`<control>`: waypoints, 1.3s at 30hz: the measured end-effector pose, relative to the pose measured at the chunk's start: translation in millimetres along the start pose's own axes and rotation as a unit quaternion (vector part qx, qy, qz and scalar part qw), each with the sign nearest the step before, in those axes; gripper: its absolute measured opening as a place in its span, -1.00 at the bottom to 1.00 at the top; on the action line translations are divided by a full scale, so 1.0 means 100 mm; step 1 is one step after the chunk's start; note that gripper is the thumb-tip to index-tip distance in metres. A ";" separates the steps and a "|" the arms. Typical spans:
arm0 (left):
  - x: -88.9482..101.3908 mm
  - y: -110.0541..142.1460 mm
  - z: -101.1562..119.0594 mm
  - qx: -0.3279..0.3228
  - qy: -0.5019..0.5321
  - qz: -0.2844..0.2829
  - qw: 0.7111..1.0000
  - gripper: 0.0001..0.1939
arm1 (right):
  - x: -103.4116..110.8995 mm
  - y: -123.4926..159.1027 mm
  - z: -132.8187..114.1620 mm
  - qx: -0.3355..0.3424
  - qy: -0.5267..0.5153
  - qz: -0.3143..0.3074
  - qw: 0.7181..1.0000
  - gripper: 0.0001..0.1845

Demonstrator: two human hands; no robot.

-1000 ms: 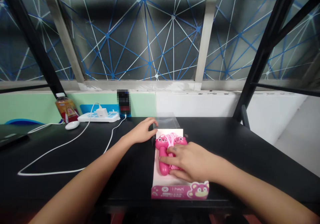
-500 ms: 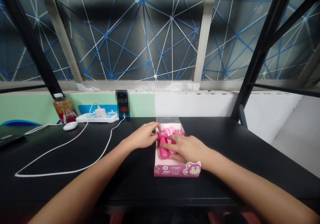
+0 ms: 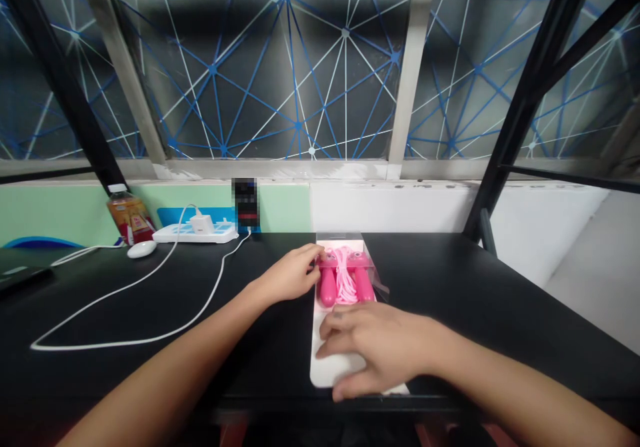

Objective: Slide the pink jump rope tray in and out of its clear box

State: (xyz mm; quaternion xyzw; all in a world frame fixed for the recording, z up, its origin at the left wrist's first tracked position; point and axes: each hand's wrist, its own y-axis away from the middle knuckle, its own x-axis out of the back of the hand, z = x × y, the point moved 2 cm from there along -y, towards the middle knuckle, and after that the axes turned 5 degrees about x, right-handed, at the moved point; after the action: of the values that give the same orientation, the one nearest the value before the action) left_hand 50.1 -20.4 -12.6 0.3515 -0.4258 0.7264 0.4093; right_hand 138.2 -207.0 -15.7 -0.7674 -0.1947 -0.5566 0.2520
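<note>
A pink skipping rope (image 3: 344,276) lies coiled on a pink-and-white card, with a pink handle (image 3: 328,286) on its left and another (image 3: 364,283) on its right. A clear plastic cover (image 3: 343,242) sits over the far end, and a loose flap of it sticks out at the right. My left hand (image 3: 291,274) grips the package's left edge beside the left handle. My right hand (image 3: 375,344) lies across the long white card (image 3: 336,367), nearer to me, with the thumb low on its near end.
A black table (image 3: 450,300) carries a white power strip (image 3: 195,234) with a charger, a white mouse (image 3: 141,249), a bottle (image 3: 130,220) and a white cable (image 3: 125,327). A dark laptop (image 3: 25,277) sits at far left. Black frame posts stand beyond the table.
My right hand has slid toward me, uncovering the rope and both handles. The pink printed end of the package no longer shows, and a plain white card lies there.
</note>
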 end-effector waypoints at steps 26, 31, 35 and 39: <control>0.15 0.16 0.15 -0.008 -0.024 -0.085 0.996 -0.54 | 0.17 0.34 0.73 -0.251 0.112 0.153 0.949 -0.37; 0.13 0.15 0.07 -0.015 -0.035 -0.047 0.998 -0.73 | 0.27 0.35 0.72 -0.273 0.116 0.153 0.943 -0.43; 0.13 0.15 0.03 0.005 -0.062 -0.034 0.997 -0.74 | 0.25 0.34 0.77 -0.296 0.061 0.142 0.943 -0.60; 0.14 0.16 0.03 0.058 -0.018 -0.108 0.992 -0.70 | 0.23 0.36 0.78 -0.297 0.002 0.152 0.943 -0.58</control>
State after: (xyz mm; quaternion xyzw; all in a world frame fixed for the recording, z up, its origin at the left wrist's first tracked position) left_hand 30.5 -23.7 -4.2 0.4311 -0.3498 0.6949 0.4571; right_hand 224.9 -188.3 -19.2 -0.8267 0.0990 -0.5457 0.0945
